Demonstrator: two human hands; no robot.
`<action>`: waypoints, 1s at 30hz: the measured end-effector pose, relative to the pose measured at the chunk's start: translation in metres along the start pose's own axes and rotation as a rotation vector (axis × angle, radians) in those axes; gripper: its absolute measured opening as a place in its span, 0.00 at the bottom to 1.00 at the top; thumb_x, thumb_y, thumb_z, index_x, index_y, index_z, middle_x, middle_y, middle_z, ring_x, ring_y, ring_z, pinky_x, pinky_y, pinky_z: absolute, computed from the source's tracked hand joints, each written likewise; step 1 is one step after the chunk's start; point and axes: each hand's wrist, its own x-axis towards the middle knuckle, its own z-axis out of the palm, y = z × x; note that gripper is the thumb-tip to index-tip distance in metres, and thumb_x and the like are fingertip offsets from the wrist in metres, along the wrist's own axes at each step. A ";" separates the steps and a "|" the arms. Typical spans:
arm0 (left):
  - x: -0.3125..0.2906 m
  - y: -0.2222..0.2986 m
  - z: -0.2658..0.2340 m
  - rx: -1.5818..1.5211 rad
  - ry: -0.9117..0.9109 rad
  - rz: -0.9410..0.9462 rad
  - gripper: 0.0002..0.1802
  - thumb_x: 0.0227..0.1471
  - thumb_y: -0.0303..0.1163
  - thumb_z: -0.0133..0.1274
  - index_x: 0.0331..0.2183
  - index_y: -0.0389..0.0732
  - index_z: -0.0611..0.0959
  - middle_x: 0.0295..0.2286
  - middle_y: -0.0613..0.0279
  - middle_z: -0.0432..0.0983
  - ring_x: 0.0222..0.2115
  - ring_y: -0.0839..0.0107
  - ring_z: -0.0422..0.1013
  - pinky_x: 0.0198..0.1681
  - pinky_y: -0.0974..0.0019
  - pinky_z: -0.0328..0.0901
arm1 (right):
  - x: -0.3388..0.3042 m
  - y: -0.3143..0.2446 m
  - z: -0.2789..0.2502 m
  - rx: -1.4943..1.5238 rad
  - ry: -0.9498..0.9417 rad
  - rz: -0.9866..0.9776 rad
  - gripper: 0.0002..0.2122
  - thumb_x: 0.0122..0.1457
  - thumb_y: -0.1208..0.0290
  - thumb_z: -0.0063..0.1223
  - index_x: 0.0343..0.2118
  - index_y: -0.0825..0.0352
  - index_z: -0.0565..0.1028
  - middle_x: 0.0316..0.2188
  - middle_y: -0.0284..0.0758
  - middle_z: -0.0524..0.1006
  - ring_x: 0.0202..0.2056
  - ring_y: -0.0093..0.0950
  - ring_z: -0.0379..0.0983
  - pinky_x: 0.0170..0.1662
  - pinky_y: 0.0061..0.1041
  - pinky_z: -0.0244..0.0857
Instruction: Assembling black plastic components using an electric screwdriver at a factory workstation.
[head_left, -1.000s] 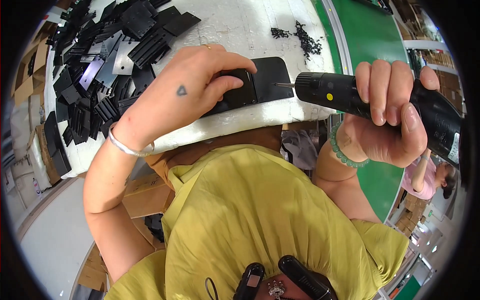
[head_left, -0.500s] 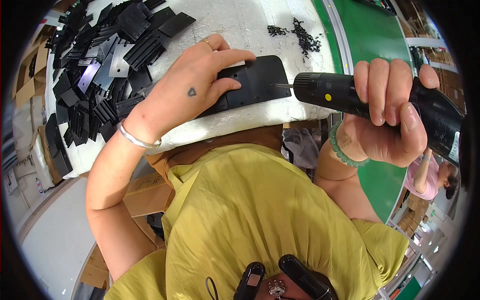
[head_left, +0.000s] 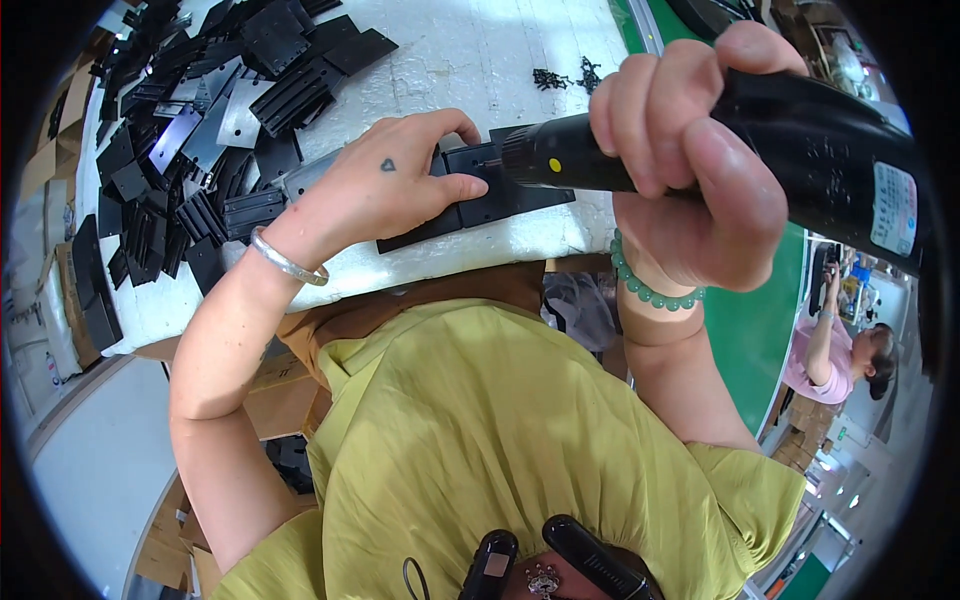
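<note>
The black plastic plate [head_left: 470,195] lies flat at the near edge of the white foam work surface [head_left: 480,60], just beyond the person's yellow-green shirt [head_left: 480,430], with its long axis running left to right and tilting slightly away toward the right. The left hand [head_left: 385,185] rests palm down on the plate's left half, fingers loosely curled over its far edge and thumb stretched along the near side, pressing it to the foam. The right hand [head_left: 690,170] is wrapped tight around the black electric screwdriver [head_left: 700,130], all fingers closed on the barrel; the tool lies nearly level, pointing left, and its tip meets the plate right beside the left fingertips, so the two hands are almost touching across the part. The left hand is on the plate itself, the right reaches it only through the tool. The near rim of the foam runs just under the plate, leaving little surface on the body's side; the open foam lies beyond it, toward the far edge. Further off on the left, a dense heap of black plastic parts [head_left: 190,150] with a few grey metal plates [head_left: 235,115] crowds the surface close to the left wrist and its silver bangle [head_left: 285,262]. Beyond the tool a small scatter of dark screws [head_left: 560,75] sits on bare foam, with the green conveyor belt [head_left: 770,330] on the right.
</note>
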 end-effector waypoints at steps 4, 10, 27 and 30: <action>0.000 0.002 0.001 -0.021 0.014 -0.029 0.20 0.43 0.35 0.59 0.39 0.38 0.76 0.18 0.56 0.68 0.17 0.71 0.60 0.22 0.67 0.56 | 0.005 0.004 0.007 -0.080 0.015 0.048 0.19 0.46 0.74 0.39 0.45 0.67 0.64 0.16 0.28 0.59 0.16 0.19 0.55 0.26 0.23 0.54; 0.001 0.001 0.000 0.044 -0.046 -0.098 0.23 0.42 0.42 0.57 0.40 0.40 0.76 0.29 0.51 0.75 0.36 0.57 0.71 0.40 0.59 0.63 | 0.012 0.008 0.014 -0.102 -0.061 0.095 0.13 0.46 0.77 0.42 0.38 0.67 0.63 0.15 0.30 0.60 0.15 0.19 0.55 0.24 0.24 0.55; 0.002 -0.003 -0.005 -0.005 -0.043 -0.017 0.22 0.40 0.40 0.58 0.39 0.41 0.77 0.31 0.51 0.75 0.34 0.55 0.70 0.39 0.60 0.64 | 0.018 -0.002 0.029 -0.152 0.213 0.291 0.10 0.49 0.77 0.47 0.34 0.68 0.62 0.15 0.32 0.63 0.14 0.22 0.57 0.22 0.24 0.57; -0.001 0.008 -0.011 0.040 -0.073 -0.082 0.22 0.40 0.38 0.59 0.39 0.39 0.76 0.30 0.53 0.75 0.31 0.58 0.69 0.37 0.63 0.63 | 0.020 -0.011 0.010 -0.063 0.483 0.070 0.11 0.49 0.77 0.50 0.35 0.69 0.64 0.16 0.32 0.65 0.15 0.23 0.61 0.22 0.22 0.60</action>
